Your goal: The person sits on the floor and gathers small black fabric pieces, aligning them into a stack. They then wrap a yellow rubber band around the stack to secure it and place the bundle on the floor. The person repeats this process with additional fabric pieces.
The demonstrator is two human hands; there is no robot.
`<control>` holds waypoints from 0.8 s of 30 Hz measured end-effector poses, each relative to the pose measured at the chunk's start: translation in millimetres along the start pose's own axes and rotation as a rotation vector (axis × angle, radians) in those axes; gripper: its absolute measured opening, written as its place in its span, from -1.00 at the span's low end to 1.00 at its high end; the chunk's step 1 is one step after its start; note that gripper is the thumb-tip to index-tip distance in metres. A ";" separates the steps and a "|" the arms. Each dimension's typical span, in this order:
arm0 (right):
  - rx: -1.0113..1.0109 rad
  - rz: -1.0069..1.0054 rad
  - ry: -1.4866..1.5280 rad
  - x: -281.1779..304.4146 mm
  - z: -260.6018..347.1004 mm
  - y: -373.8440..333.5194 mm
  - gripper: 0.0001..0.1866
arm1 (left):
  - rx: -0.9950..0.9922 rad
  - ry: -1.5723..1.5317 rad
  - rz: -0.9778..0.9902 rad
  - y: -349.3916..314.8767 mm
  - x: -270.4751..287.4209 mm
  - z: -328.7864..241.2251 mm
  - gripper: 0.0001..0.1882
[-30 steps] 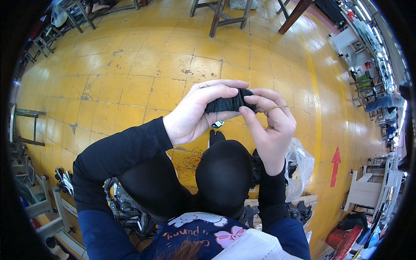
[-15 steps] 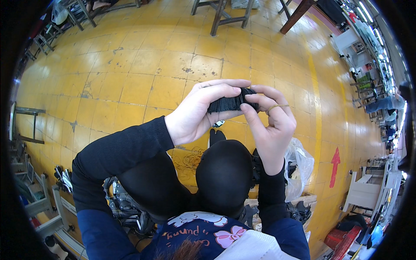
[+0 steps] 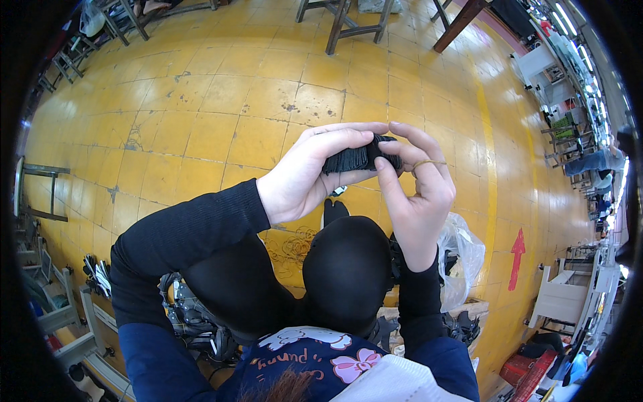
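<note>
The black stack was already gathered, held up beyond the knees; the left hand had its grip clamped around it; the right hand pinched its right end; a thin yellowish band looped a right finger, none visibly circling the stack.

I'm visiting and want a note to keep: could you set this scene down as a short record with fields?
Left hand: holds a stack of thin black pieces
Right hand: pinches the stack's right end
Also on right hand: yellowish band
Floor: yellow tiles, thin loops lying about
To the right: clear plastic bag; red arrow on floor
</note>
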State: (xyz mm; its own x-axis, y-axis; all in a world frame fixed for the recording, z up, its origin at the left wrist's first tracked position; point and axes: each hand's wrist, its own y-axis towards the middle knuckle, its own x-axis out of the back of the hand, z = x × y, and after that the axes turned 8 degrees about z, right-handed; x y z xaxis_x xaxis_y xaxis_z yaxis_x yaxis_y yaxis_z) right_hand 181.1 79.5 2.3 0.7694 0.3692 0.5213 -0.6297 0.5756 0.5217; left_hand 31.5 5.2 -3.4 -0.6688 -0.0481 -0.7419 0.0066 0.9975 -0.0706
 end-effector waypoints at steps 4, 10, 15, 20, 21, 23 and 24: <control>0.003 -0.004 -0.004 -2.1 0.7 0.6 -0.85 | 0.001 -0.021 0.016 1.0 0.3 0.5 -0.61; -0.026 0.008 -0.013 -1.4 3.8 -0.9 -0.86 | -0.002 0.020 0.011 -1.6 -0.3 -0.3 -0.62; -0.025 -0.002 -0.010 -2.6 1.9 -0.9 -0.86 | -0.002 0.020 -0.013 0.2 -0.5 0.9 -0.63; 0.045 0.012 -0.033 -3.6 0.9 -1.7 -0.83 | 0.010 -0.023 0.005 -0.3 1.8 1.1 -0.62; 0.040 0.022 -0.037 -3.1 1.3 -2.3 -0.82 | 0.010 -0.032 0.013 -0.6 2.4 1.1 -0.62; 0.033 0.041 -0.042 -2.1 2.0 -3.7 -0.80 | 0.018 -0.046 0.028 -1.5 4.0 0.5 -0.61; 0.034 0.042 -0.038 -1.9 2.0 -4.0 -0.80 | 0.026 -0.051 0.035 -2.0 4.8 0.0 -0.61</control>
State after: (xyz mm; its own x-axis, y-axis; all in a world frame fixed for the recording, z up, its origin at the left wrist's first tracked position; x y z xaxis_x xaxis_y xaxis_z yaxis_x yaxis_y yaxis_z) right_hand 182.0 75.0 0.6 0.7379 0.3643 0.5682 -0.6652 0.5350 0.5209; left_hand 28.3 3.0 -6.8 -0.6292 -0.0168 -0.7771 0.0491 0.9969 -0.0613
